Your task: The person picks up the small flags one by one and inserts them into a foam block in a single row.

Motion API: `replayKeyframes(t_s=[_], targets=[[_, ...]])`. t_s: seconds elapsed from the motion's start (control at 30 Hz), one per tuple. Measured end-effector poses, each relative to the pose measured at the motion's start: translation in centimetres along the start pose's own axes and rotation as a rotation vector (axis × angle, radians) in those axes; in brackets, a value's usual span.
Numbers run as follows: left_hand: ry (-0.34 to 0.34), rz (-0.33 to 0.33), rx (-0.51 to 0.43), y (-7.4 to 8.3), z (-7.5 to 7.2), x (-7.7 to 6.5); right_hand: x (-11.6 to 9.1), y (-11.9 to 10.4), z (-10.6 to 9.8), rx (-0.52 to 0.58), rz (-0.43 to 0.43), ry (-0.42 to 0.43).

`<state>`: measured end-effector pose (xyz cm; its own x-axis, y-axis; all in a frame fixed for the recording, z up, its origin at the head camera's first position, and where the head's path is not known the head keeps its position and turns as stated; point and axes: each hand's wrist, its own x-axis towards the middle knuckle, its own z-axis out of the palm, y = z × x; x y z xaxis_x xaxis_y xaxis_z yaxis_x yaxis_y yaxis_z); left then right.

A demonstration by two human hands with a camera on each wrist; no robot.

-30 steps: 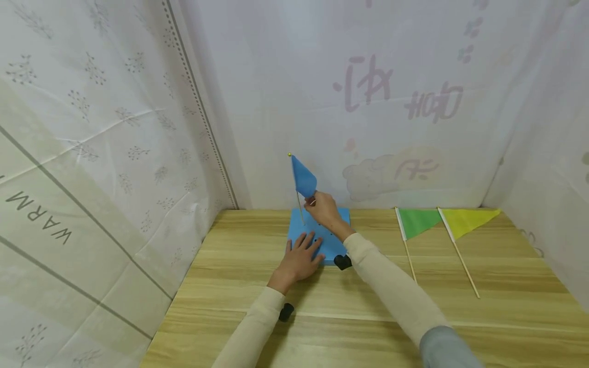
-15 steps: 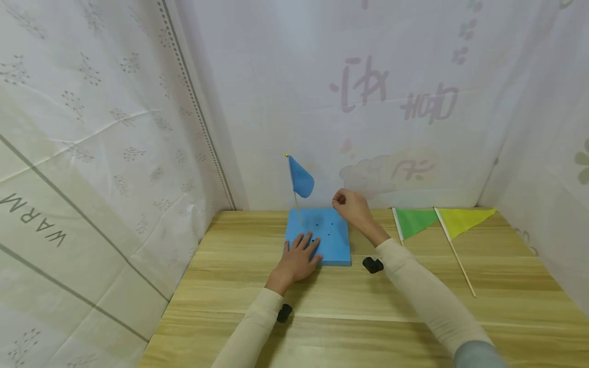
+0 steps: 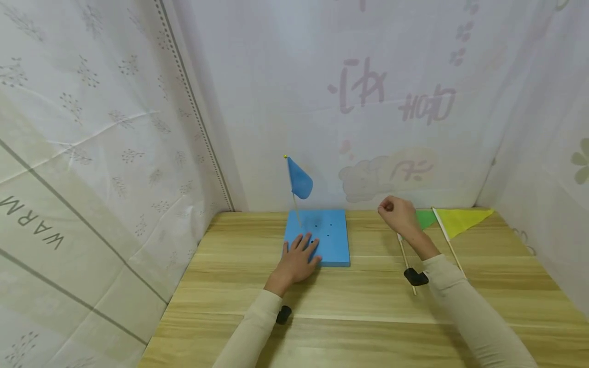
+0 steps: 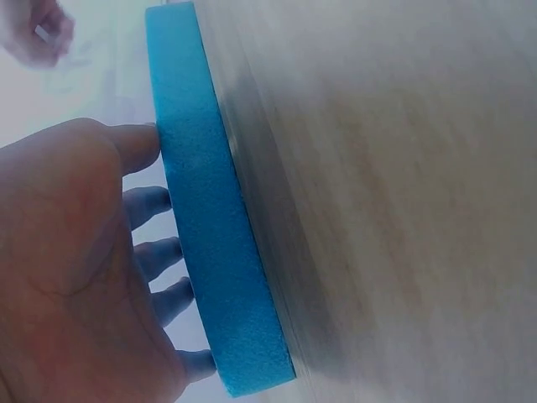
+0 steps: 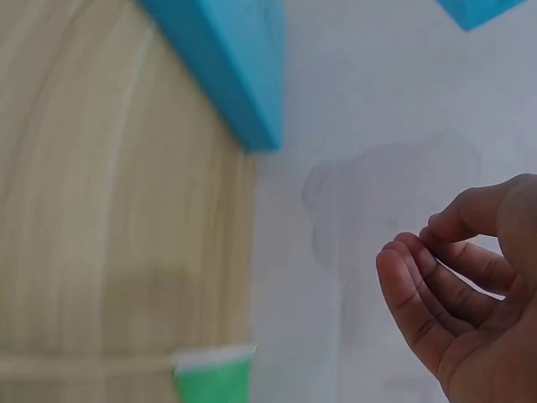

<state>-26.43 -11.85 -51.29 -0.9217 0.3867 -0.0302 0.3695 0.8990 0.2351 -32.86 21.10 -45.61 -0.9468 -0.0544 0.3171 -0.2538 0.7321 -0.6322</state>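
Note:
A blue triangular flag (image 3: 300, 180) on a thin stick with a small yellow tip stands in a blue foam block (image 3: 336, 246) dotted with several small holes. My left hand (image 3: 295, 263) rests on the block's near left part, fingers spread. In the left wrist view, the fingers lie over the top beside the block's side face (image 4: 205, 227). To the right, my right hand (image 3: 399, 217) hovers in the air with loosely curled fingers and thumb tip near the fingertips, holding nothing. It partly covers a green flag (image 3: 424, 219) lying on the table.
A yellow triangular flag (image 3: 462, 221) lies right of the green one, its stick running toward the front and partly hidden by the right sleeve (image 3: 465, 296). Printed cloth (image 3: 276, 102) hangs behind the wooden table (image 3: 359, 312) and at both sides.
My right hand has let go of the blue flag and moved right, over to the green flag. The blue flag stays standing in the block. My left hand keeps its place.

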Motion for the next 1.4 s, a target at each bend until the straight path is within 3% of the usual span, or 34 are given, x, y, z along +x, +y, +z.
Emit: replayKeyframes(t_s=[0.17,0.37,0.77,1.07,1.4], targets=[[0.004,-0.004,-0.003,-0.1,0.0,-0.1,-2.0,2.5,-1.7,0.001,0.056,-0.067],[0.000,-0.004,-0.009,0.0,-0.2,-0.3,-3.8,4.7,-2.5,-0.086,0.078,-0.135],[-0.005,-0.002,-0.004,0.0,-0.1,-0.2,-6.7,7.6,-0.8,-0.104,0.125,-0.239],[0.006,0.000,0.001,0.1,-0.3,-0.2,-6.9,8.1,0.2,-0.096,0.183,-0.281],[-0.004,0.010,-0.008,0.2,-0.5,-0.3,-6.6,7.9,-0.1,-0.108,0.217,-0.307]])
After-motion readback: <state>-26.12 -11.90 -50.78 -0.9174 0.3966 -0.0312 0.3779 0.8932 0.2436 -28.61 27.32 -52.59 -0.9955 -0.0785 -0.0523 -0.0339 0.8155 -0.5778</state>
